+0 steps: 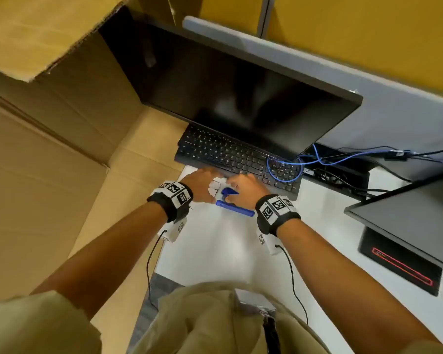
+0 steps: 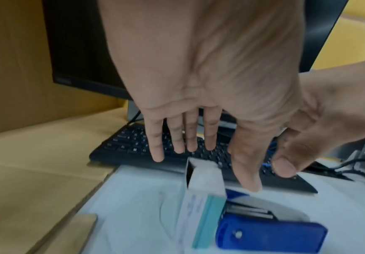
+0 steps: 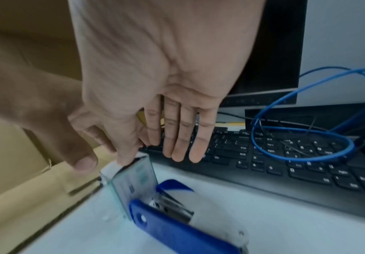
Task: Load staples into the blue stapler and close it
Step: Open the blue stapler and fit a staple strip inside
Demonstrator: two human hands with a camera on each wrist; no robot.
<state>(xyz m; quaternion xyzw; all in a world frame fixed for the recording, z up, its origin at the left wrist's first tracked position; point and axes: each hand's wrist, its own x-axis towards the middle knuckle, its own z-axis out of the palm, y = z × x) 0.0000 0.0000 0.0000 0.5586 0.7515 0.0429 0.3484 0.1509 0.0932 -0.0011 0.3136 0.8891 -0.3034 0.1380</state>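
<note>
The blue stapler (image 1: 237,209) lies open on the white desk (image 1: 215,246), its top swung up and its metal staple channel exposed (image 2: 248,210). A small white and teal staple box (image 1: 214,187) stands on edge against the stapler's hinge end (image 3: 133,182), with its far end open. My left hand (image 1: 205,180) hovers over the box with straight fingers (image 2: 220,165). My right hand (image 1: 241,186) is just right of it, fingers straight, thumb tip touching the top of the box (image 3: 153,154). Neither hand grips anything.
A black keyboard (image 1: 241,154) lies right behind the hands, under a dark monitor (image 1: 241,93). A blue cable (image 1: 284,169) loops over the keyboard's right end. Cardboard boxes (image 1: 49,149) fill the left side. A second monitor (image 1: 407,213) stands at the right.
</note>
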